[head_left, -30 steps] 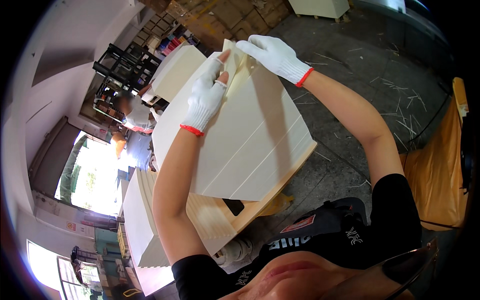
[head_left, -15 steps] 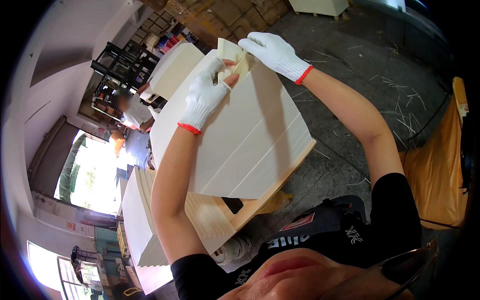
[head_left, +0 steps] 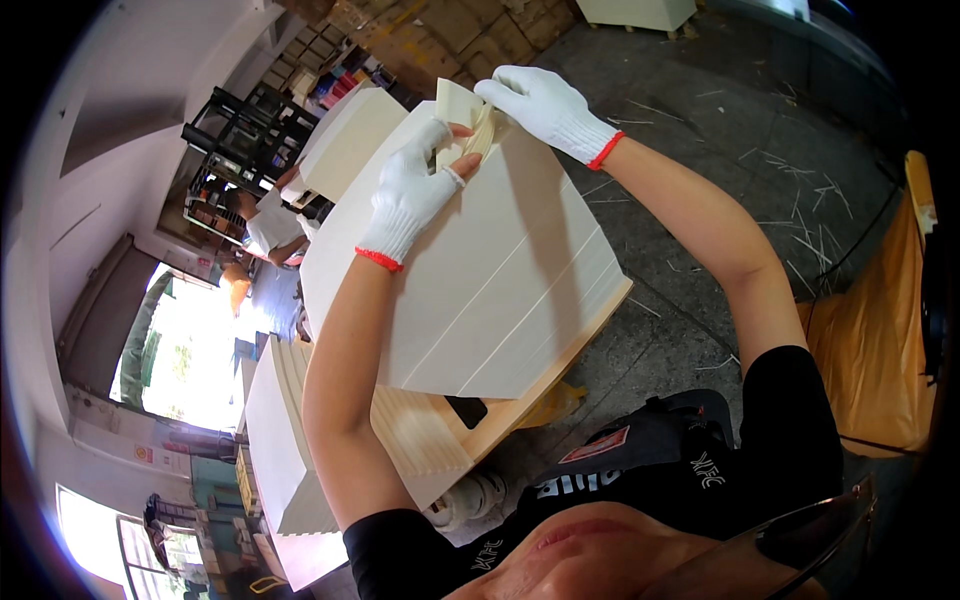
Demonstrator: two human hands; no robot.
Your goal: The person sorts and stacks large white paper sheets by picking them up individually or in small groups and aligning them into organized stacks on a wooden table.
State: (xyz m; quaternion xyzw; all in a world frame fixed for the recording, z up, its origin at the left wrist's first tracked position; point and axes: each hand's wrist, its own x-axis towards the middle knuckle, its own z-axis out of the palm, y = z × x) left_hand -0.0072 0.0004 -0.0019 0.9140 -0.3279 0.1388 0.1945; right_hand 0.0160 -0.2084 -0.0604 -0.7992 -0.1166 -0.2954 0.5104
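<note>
Two gloved hands we log at the far end of a white grooved panel (head_left: 480, 290), tilted up for reach: left hand (head_left: 415, 195) and right hand (head_left: 540, 100) each pinch a folded sandpaper sheet (head_left: 465, 125) against its edge.

You stand on a grey concrete floor (head_left: 760, 130) strewn with thin splinters. Bright daylight pours through a wide doorway (head_left: 185, 350) at your left. A black rack (head_left: 240, 140) and stacked cartons (head_left: 460, 35) line the far side, with an orange sheet (head_left: 870, 340) right.
</note>
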